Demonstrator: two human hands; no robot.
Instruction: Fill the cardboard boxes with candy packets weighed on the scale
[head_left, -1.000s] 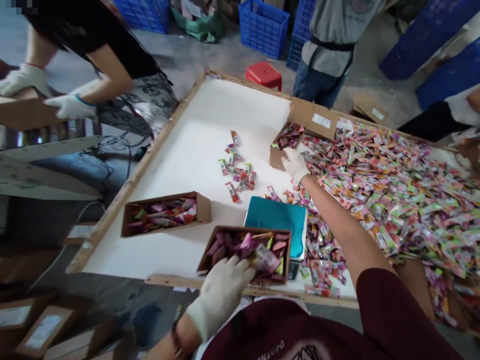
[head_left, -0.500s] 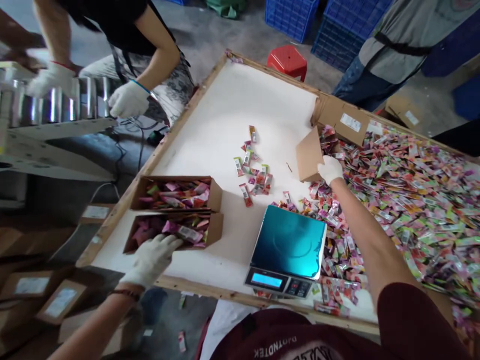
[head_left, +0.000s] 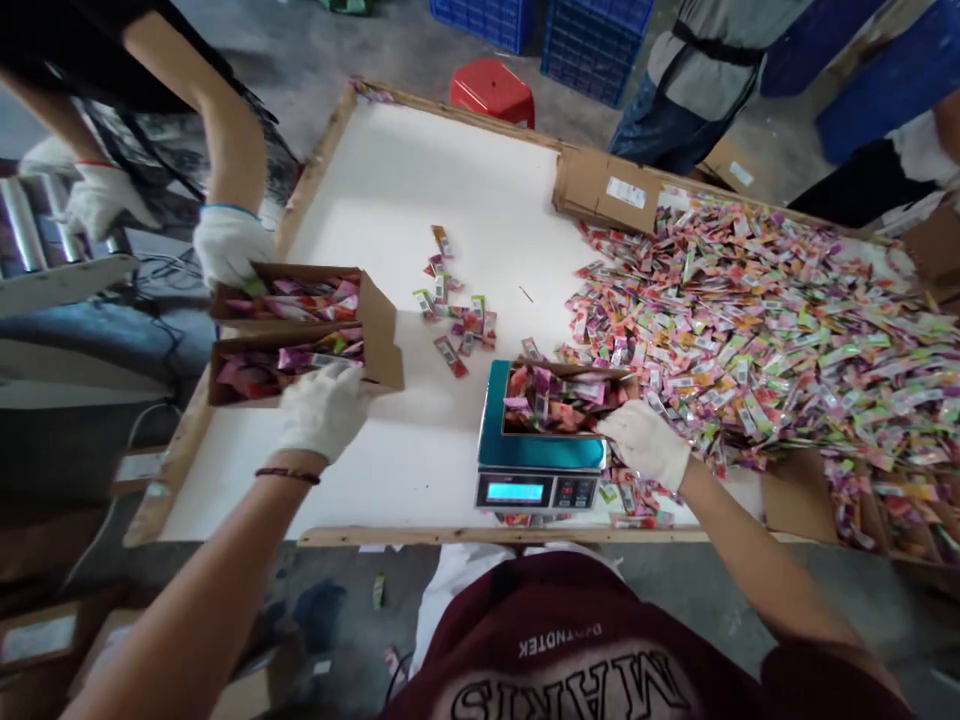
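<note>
My left hand, in a white glove, rests with curled fingers on the near edge of a cardboard box filled with colourful sachets. A second full box lies just behind it, and a co-worker's gloved hand grips its far left corner. My gloved right hand holds the right end of a third sachet-filled box that sits on the teal pan of a digital scale.
A big heap of loose sachets covers the right half of the white table, with a small cluster near the middle. A flat carton lies at the back. A red stool, blue crates and standing people lie beyond.
My right hand has brought a box full of sachets from the heap onto the scale. My left hand has pushed its box left against the other one, which a co-worker now grips.
</note>
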